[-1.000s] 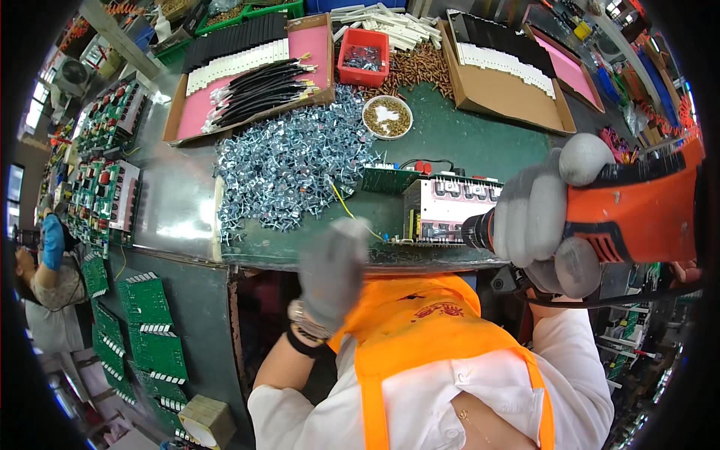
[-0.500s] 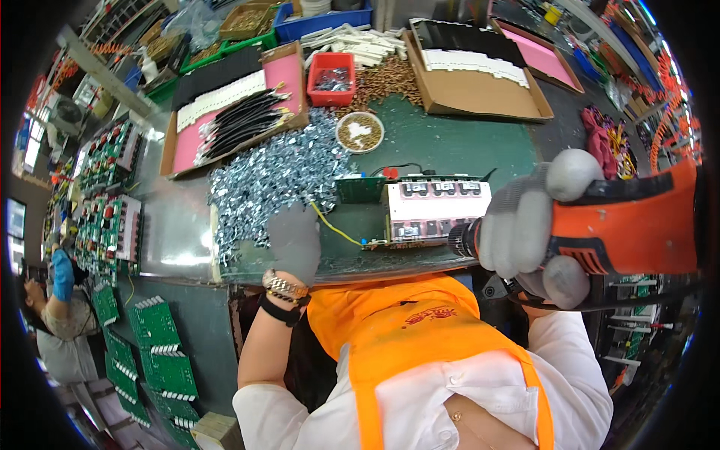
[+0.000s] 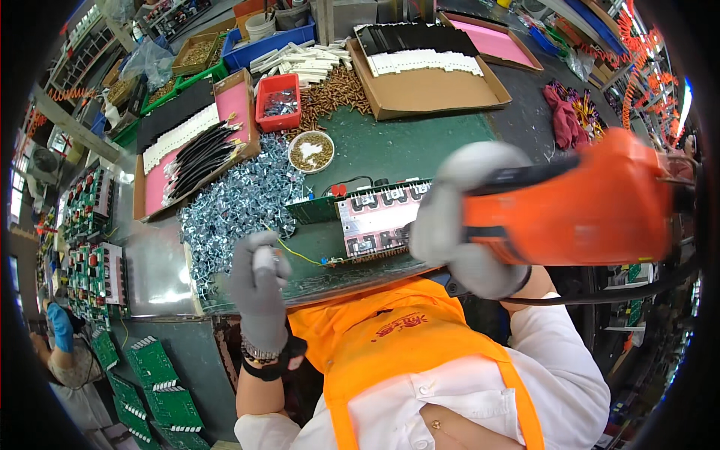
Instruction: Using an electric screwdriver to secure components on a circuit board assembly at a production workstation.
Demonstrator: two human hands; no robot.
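Observation:
In a grey glove, my right hand (image 3: 438, 217) grips an orange and black power screwdriver (image 3: 577, 206), blurred by motion. Its front end points left at a circuit board assembly (image 3: 384, 222) with a pale, component-lined block; whether they touch is hard to tell. My left hand (image 3: 259, 289), also gloved, is closed by the table's front edge, fingertips pinched together. Anything between them is too small to name. Just beyond it spreads a heap of small silvery metal clips (image 3: 232, 202). A yellow wire (image 3: 298, 253) runs from the assembly toward this hand.
Behind the clips stand a round dish of small brass-coloured parts (image 3: 311, 152) and a red bin (image 3: 277, 103). Cardboard trays (image 3: 427, 94) hold black and white strips. Finished-looking boards (image 3: 94, 270) line the left side, near another person's blue-gloved hand (image 3: 60, 326). A black cable (image 3: 600, 296) trails right.
My left hand has drawn back from the clip heap toward me and its fingers have curled. The screwdriver in my right hand has come across the assembly's right part. The whole view has shifted.

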